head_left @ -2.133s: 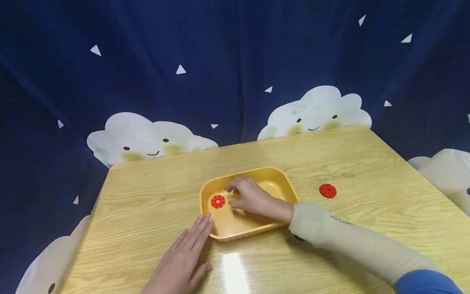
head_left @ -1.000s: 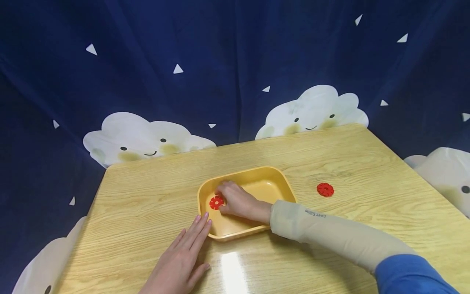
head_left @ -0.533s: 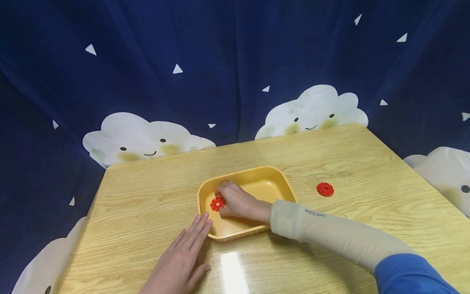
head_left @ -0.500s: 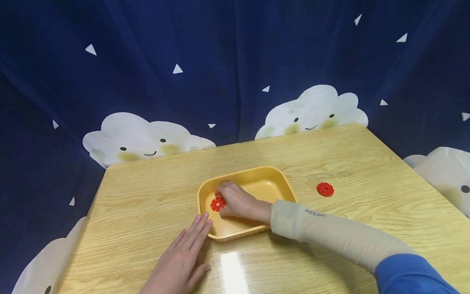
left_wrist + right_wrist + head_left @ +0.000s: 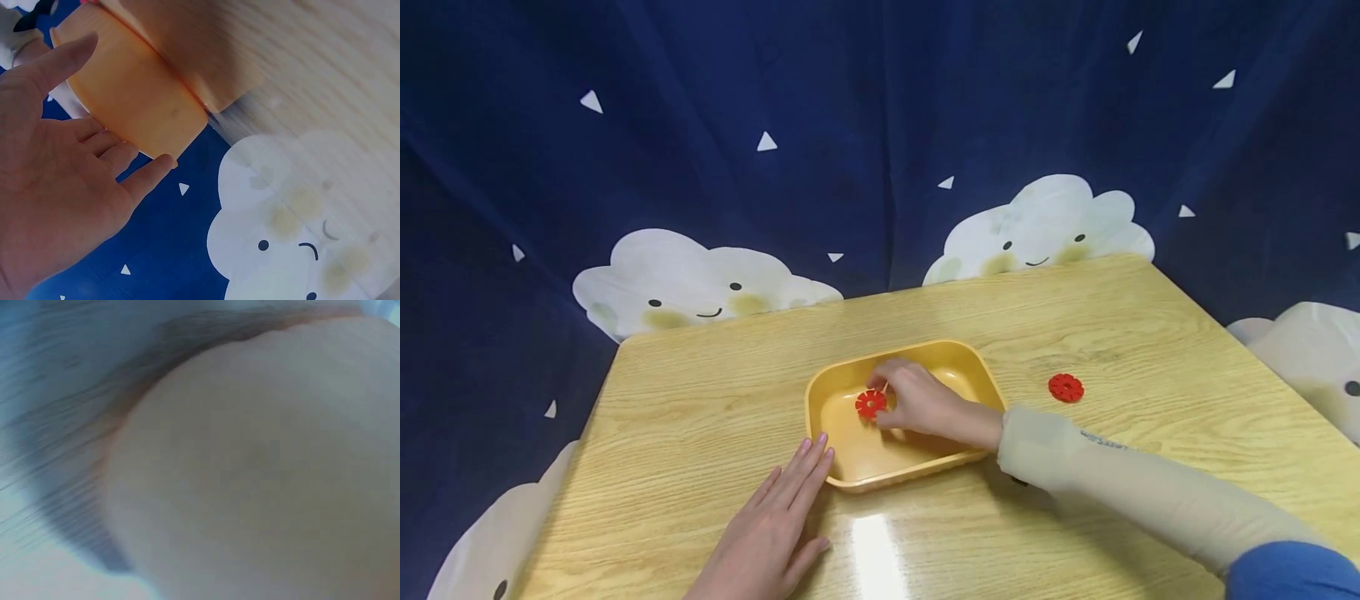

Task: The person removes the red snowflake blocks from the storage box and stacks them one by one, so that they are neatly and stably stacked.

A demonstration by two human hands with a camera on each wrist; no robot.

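Note:
In the head view a yellow plastic basin (image 5: 880,482) stands on the wooden table. Over its left half, my right hand (image 5: 925,406) pinches a red notched plastic disc (image 5: 867,407) with a hole in its middle, between thumb and fingers. The disc's right edge is partly covered by the hand. My left hand (image 5: 767,525) lies with straight fingers, their tips at the basin's near left corner. Seen from the left wrist, these fingertips (image 5: 164,164) touch the basin's orange-looking outer wall (image 5: 137,87). The right wrist view is blurred and filled by the hand's skin (image 5: 262,462).
To the right of the basin, more red notched discs (image 5: 1066,387) lie overlapped on the table (image 5: 722,400). A dark blue curtain (image 5: 850,125) with printed clouds hangs beyond the table's far edge.
My right hand moved left into the basin, took hold of the red disc there, and has since drawn it right and up. The left hand stays at the basin's corner.

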